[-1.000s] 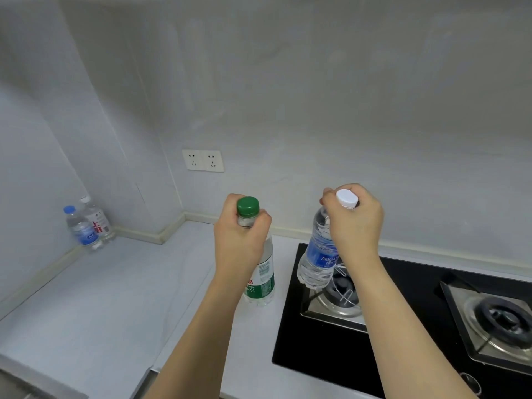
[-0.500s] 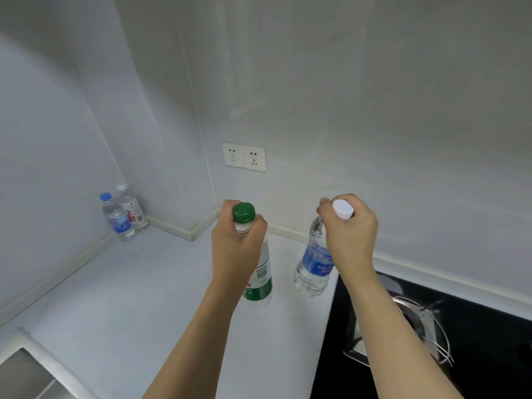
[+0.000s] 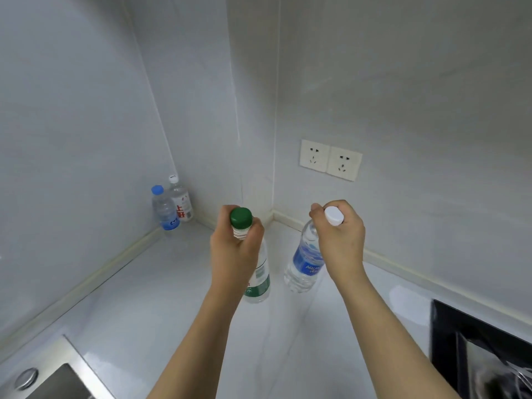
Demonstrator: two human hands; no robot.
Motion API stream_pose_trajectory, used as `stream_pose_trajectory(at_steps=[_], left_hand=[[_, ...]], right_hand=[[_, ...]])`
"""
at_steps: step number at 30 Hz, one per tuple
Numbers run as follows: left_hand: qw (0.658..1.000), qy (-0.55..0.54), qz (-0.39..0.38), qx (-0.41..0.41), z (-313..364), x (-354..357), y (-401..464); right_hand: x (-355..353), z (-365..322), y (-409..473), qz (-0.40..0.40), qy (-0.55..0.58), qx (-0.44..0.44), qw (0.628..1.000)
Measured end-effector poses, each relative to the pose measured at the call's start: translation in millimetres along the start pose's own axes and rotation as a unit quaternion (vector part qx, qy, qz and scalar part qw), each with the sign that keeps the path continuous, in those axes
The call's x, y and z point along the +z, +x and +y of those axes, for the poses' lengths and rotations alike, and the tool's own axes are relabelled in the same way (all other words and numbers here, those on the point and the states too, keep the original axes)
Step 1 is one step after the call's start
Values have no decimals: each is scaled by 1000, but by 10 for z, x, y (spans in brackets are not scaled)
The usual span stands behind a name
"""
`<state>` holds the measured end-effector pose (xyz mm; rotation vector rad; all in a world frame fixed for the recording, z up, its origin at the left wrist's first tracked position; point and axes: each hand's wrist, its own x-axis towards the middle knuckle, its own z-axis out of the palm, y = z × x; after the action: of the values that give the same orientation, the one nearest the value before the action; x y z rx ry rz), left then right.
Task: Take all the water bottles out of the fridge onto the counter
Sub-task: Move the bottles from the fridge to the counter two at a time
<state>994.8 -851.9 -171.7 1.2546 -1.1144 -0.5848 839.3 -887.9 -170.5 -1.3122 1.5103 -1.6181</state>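
- Gripping a bottle by the neck in each hand, the person holds both out over the pale counter point(image 3: 161, 306).
- Left hand point(image 3: 234, 251) has its fingers curled tight round the neck of the green-capped bottle point(image 3: 259, 280), just under the cap; the green label shows below the wrist, and the bottle hangs close to upright.
- Right hand point(image 3: 342, 240) pinches the white-capped bottle point(image 3: 305, 263) at the neck, fingers wrapped under the cap; this one has a blue label and tilts, base swinging toward the left.
- Whether either base touches the counter cannot be told from this angle.
- Back in the corner, two more bottles stand on the counter against the wall: a blue-capped bottle point(image 3: 164, 208) in front, and a white-capped bottle with a red-printed label point(image 3: 180, 200) touching it from behind.
- Double wall socket point(image 3: 330, 159) sits on the wall above the right hand.
- Steel sink edge point(image 3: 57, 370) peeks in bottom left, with a round fitting point(image 3: 26, 378) on it.
- Black hob point(image 3: 483, 341) shows at the bottom right corner.
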Motion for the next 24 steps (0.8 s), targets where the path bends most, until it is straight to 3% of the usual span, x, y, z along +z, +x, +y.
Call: stream_pose_trajectory(at_steps=[12, 24], left_hand=[[993, 17, 102, -50, -1173, -1318, 989], [982, 97, 147, -74, -2036, -2087, 1601]], right_hand=[[2270, 411, -146, -132, 16, 37, 990], [3883, 685, -245, -244, 20, 43, 969]])
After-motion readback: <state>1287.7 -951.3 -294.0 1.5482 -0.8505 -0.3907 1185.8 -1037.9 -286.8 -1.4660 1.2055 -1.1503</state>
